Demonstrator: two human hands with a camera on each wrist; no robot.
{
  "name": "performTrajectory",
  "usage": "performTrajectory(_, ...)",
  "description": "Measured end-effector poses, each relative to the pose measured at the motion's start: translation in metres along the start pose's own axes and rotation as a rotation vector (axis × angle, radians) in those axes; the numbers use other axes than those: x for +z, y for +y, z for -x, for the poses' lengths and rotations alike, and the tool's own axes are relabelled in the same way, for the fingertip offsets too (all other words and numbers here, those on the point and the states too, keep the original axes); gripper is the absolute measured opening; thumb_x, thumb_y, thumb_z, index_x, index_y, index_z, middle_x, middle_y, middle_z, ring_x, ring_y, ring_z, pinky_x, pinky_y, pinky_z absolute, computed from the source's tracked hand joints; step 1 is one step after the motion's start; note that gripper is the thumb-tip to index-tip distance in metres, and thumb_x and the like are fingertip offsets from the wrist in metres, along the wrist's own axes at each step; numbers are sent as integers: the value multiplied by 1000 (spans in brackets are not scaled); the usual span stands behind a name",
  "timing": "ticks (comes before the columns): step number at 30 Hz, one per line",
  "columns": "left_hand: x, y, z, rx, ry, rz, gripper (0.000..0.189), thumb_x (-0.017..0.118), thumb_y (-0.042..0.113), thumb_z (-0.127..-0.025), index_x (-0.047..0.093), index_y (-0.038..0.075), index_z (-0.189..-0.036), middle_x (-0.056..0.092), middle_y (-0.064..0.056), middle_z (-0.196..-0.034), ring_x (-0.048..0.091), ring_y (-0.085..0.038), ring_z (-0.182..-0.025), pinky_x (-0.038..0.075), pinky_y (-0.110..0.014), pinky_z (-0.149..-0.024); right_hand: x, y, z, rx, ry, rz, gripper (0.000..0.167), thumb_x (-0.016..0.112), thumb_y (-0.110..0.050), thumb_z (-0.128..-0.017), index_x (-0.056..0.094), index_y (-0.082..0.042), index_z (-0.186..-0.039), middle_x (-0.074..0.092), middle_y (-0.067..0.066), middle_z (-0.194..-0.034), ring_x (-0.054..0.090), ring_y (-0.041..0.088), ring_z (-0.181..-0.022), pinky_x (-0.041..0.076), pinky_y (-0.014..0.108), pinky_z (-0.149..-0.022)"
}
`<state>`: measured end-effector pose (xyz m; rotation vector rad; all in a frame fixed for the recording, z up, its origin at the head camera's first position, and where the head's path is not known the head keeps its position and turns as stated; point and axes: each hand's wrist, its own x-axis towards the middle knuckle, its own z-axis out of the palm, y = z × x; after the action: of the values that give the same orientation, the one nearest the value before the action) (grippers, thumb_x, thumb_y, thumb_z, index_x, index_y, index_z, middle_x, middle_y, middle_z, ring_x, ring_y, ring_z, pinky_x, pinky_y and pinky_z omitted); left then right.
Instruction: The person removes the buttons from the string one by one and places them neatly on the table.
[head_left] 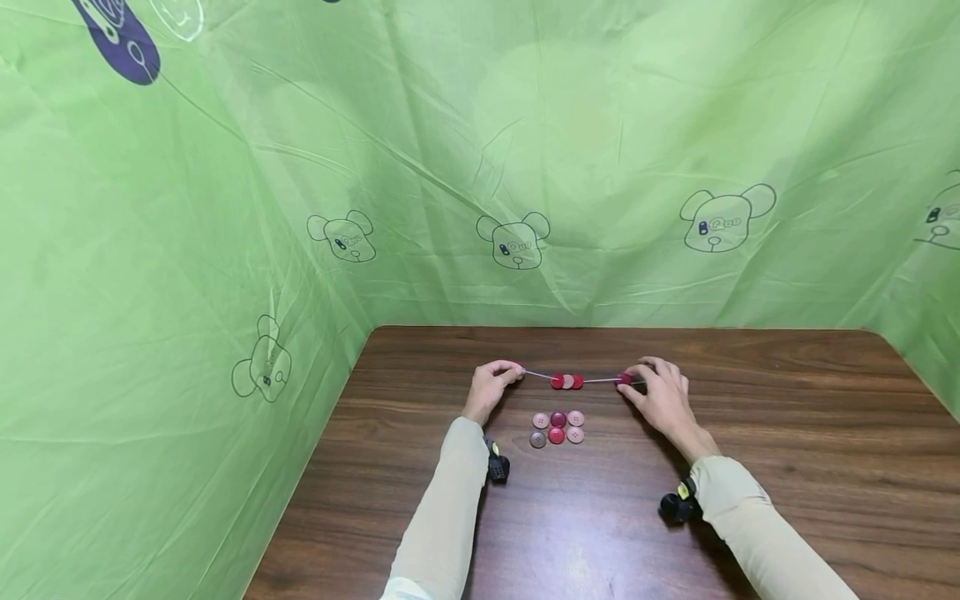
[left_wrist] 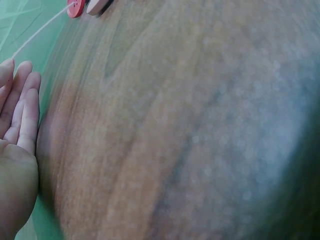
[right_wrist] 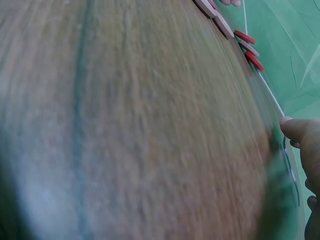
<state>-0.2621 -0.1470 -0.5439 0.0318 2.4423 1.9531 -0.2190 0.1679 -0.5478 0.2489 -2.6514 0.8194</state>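
Note:
A thin pale string (head_left: 600,381) runs between the hands above the table. My left hand (head_left: 491,389) pinches its left end between thumb and fingertips; in the left wrist view the other fingers (left_wrist: 30,117) are fairly straight. Three threaded buttons, red, pink and red, hang together mid-string, the pink button (head_left: 567,382) in the middle. At its right part, my right hand (head_left: 664,400) pinches a dark red button (head_left: 623,379) on the string. The right wrist view shows the thumb (right_wrist: 297,129) on the string and a loose tail (right_wrist: 292,172) beyond; that button is hidden there.
Several loose buttons lie in two rows nearer me, among them a purple-red button (head_left: 558,419), a red button (head_left: 556,435) and a grey-brown button (head_left: 537,439). The brown wooden table (head_left: 810,433) meets a green printed cloth (head_left: 600,283) behind and at left.

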Motion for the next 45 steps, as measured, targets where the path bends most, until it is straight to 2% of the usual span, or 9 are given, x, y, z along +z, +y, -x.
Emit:
performTrajectory(7,0,1,1,-8,0,5,9,69,17,-88,75,11,-91,73,-4,-85,66,-20,-87,52,-29,-78,-4,7,2,37,-17,4,34,73,-29,-83,65,-8,-109,48,21,-132,36,42,-121,25,56,-92)
performTrajectory(19,0,0,-1,1,5,-14,9,68,18,-89,75,12,-90,73,-2,-84,63,-10,-80,51,-27,-76,-10,15,5,38,15,4,33,73,-27,-84,65,-7,-108,48,22,-130,37,44,-119,25,57,-90)
performTrajectory(37,0,1,-1,13,12,10,10,68,15,-89,75,9,-91,73,-4,-83,63,-10,-78,51,-26,-75,-21,25,6,80,17,-4,32,71,-29,-86,64,-7,-108,46,23,-131,35,47,-120,23,58,-90)
performTrajectory(45,-1,-1,0,3,5,-1,11,69,20,-88,75,11,-90,73,-4,-85,63,-13,-81,51,-28,-76,-25,30,8,95,19,4,32,70,-28,-87,64,-5,-108,45,24,-133,34,49,-121,22,60,-91)
